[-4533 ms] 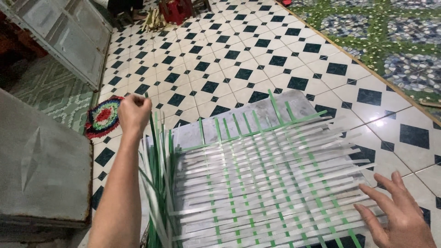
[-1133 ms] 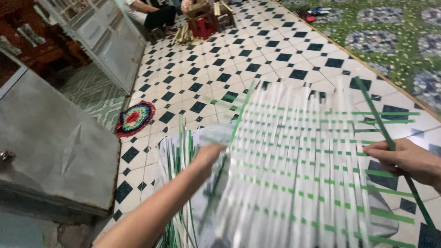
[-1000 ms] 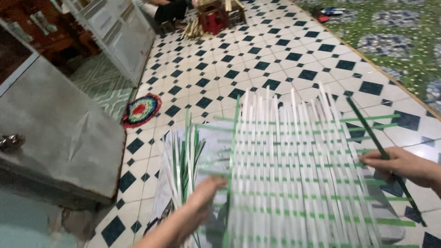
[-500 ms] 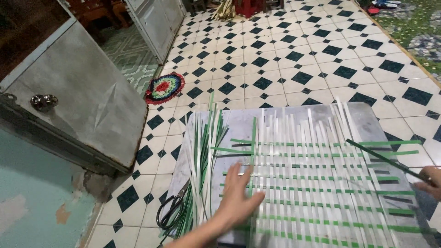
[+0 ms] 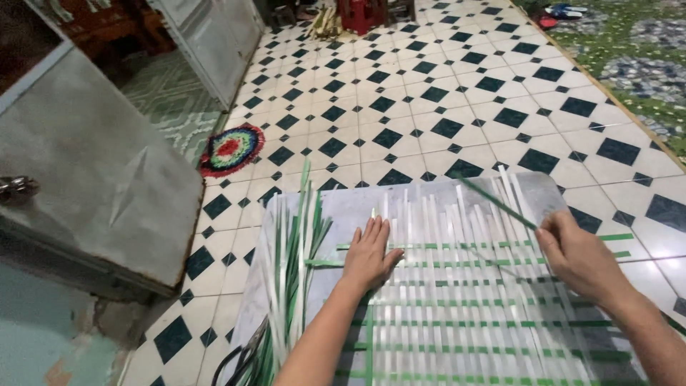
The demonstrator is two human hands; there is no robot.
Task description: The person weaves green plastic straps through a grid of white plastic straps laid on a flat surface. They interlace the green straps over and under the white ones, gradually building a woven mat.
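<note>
A woven mat (image 5: 457,314) of white and green plastic strips lies flat on a grey board (image 5: 336,207) on the tiled floor. My left hand (image 5: 371,254) rests palm down on the mat's left part, fingers spread. My right hand (image 5: 575,254) is at the mat's right side, pinching a long green strip (image 5: 493,201) that slants up and to the left above the weave. A bundle of loose green and white strips (image 5: 293,264) lies along the board's left edge.
A grey metal door (image 5: 86,179) with a round knob stands open at the left. A small round multicoloured rug (image 5: 230,149) lies on the black-and-white floor tiles beyond the board. A patterned green carpet (image 5: 629,57) runs along the right.
My left hand has shifted up the mat and lies flat near its left edge. My right hand has come further into view with the green strip. The view has swung slightly.
</note>
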